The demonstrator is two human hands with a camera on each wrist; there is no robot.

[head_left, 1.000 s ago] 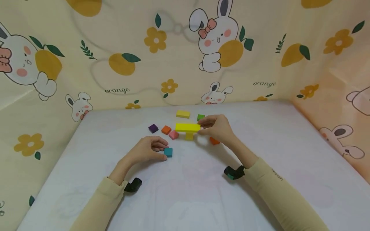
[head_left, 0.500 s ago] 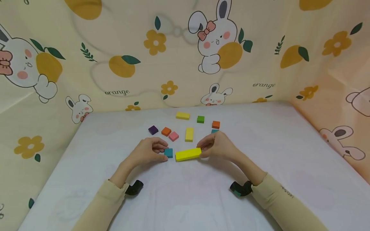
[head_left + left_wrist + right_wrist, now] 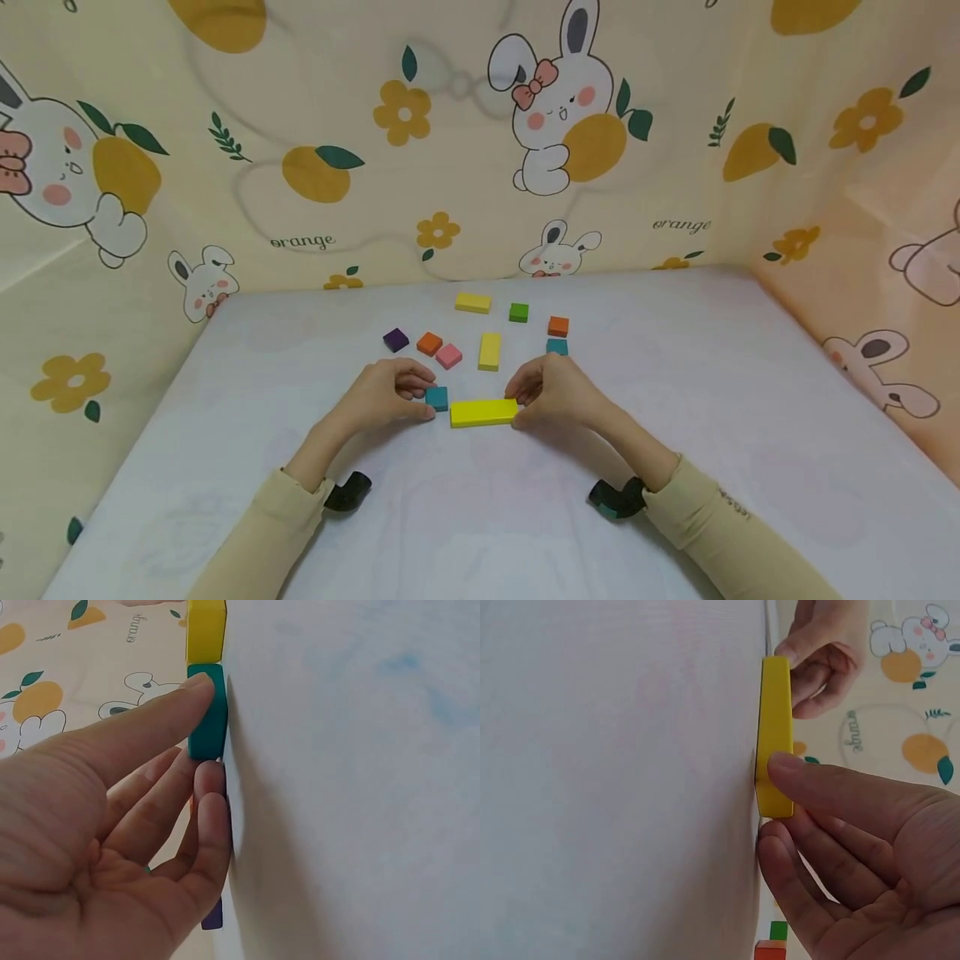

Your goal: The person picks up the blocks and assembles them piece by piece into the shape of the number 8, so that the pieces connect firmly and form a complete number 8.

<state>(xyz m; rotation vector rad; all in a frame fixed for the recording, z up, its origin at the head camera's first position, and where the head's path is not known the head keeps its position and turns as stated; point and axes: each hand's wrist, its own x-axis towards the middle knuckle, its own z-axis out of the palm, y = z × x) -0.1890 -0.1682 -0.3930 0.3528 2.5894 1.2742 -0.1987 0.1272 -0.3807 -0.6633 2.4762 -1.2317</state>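
My left hand (image 3: 381,394) pinches a small teal block (image 3: 437,398) between thumb and fingers at its left side, down on the white tabletop. In the left wrist view the thumb (image 3: 196,688) lies along the teal block (image 3: 210,724). To the right of it, a long bright yellow block (image 3: 483,412) lies nearly level across the table. My right hand (image 3: 557,390) pinches its right end. The right wrist view shows the thumb (image 3: 787,761) on the near end of the yellow block (image 3: 776,712).
Behind the hands lie a purple block (image 3: 396,339), an orange one (image 3: 429,343), a pink one (image 3: 448,356) and an upright-lying yellow block (image 3: 489,352). Farther back are another yellow block (image 3: 473,302), a green (image 3: 518,312), an orange (image 3: 558,326) and a teal block (image 3: 557,346). A printed cloth (image 3: 315,275) borders the table.
My right hand has brought the long yellow block toward me, down beside the teal block, and straightened it. The left hand stays at the teal block.
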